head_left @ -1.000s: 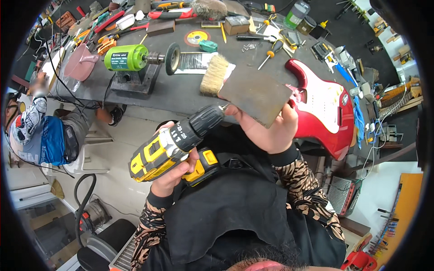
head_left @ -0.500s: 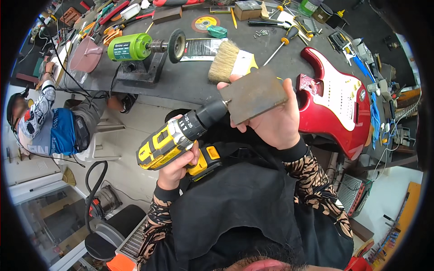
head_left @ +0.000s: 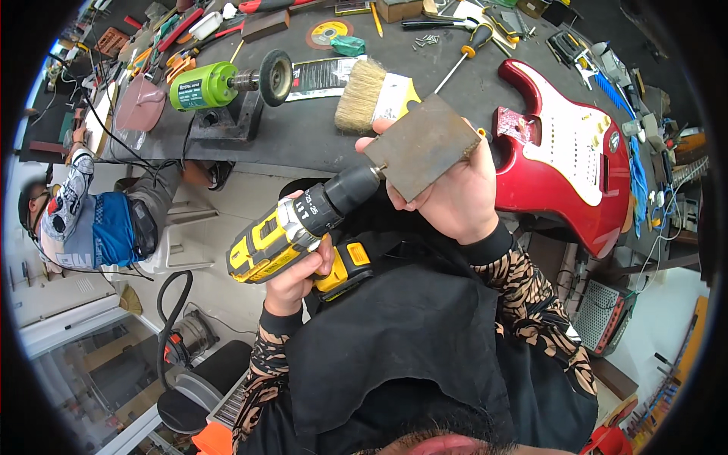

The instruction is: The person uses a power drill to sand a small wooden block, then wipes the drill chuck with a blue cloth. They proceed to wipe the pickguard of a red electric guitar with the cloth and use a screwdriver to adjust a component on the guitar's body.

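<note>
Over the workbench [head_left: 303, 140], my left hand [head_left: 292, 280] grips the yellow cordless drill [head_left: 292, 231], its bit touching the rusty metal plate [head_left: 421, 145] clasped in my right hand [head_left: 455, 197].

Dark workbench [head_left: 303, 129]: red guitar body [head_left: 569, 167], paintbrush [head_left: 371, 95], green grinder [head_left: 220, 83] on stand, screwdriver [head_left: 466, 57], scattered hand tools.

A dark workbench [head_left: 303, 140] spans the top — pale floor [head_left: 220, 220] below, black stool [head_left: 205, 383] lower left.
</note>
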Demonstrator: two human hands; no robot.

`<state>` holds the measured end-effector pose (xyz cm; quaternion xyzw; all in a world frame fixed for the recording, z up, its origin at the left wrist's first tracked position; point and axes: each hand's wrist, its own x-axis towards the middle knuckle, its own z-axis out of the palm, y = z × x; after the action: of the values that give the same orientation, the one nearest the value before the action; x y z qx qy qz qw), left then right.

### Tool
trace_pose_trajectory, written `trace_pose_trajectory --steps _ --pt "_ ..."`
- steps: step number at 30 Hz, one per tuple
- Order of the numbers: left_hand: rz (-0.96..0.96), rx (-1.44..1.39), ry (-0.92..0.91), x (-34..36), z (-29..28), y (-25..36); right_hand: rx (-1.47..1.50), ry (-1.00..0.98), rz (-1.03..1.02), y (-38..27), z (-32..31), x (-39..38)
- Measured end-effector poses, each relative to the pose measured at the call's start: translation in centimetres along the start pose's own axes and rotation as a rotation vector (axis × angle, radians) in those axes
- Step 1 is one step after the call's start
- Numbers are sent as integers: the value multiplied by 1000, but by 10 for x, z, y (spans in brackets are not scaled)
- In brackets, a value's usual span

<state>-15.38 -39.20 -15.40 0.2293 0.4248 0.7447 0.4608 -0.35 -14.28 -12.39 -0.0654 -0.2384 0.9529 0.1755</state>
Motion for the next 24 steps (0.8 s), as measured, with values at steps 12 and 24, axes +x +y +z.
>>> trace_pose_trajectory --steps 12,24 --pt "18 -4 30 -2 5 -3 19 -18 -4 -2 0 -1" --pt "21 11 19 0 5 -5 32 26 -24 -1 5 -2"
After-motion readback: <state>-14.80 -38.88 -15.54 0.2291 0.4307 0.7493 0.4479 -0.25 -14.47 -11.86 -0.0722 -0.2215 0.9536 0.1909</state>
